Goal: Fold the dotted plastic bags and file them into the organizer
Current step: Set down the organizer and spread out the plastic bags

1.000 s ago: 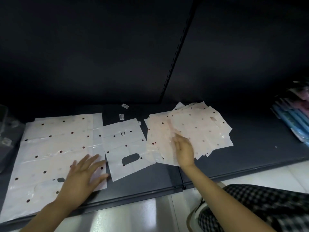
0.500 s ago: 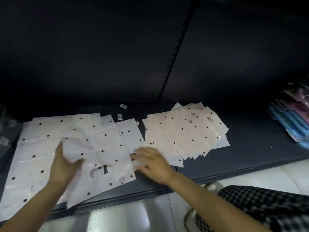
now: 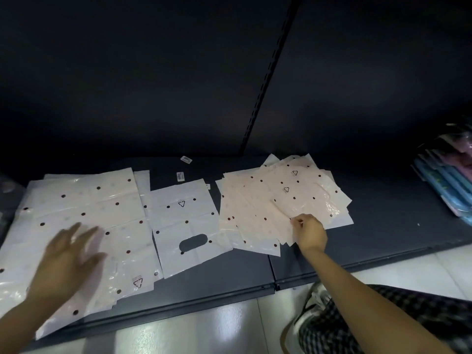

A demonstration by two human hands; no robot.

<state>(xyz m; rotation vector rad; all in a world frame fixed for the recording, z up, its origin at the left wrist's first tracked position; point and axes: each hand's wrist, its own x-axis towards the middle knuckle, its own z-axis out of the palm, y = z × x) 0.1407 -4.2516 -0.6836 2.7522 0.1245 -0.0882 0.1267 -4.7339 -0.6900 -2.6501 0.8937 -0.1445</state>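
Dotted plastic bags lie flat on a dark shelf (image 3: pixel 383 233). A stack of large bags (image 3: pixel 89 208) covers the left part. One smaller bag with a handle cut-out (image 3: pixel 189 226) lies in the middle. A fanned pile of pinkish dotted bags (image 3: pixel 281 200) sits to the right. My left hand (image 3: pixel 66 261) is flat and open on the large stack, blurred by motion. My right hand (image 3: pixel 310 231) pinches the near edge of a bag in the pinkish pile. No organizer is in view.
Two small label stickers (image 3: pixel 180 176) lie on the shelf behind the middle bag. Blue and pink packaged goods (image 3: pixel 449 180) lean at the right end. The shelf's front edge drops to a white tiled floor (image 3: pixel 178 335). My checked trousers and a shoe (image 3: pixel 314 310) are at the lower right.
The bag that both hands held over the middle now lies on the left stack. My left hand moved onto that stack, and my right hand went back to the pinkish pile.
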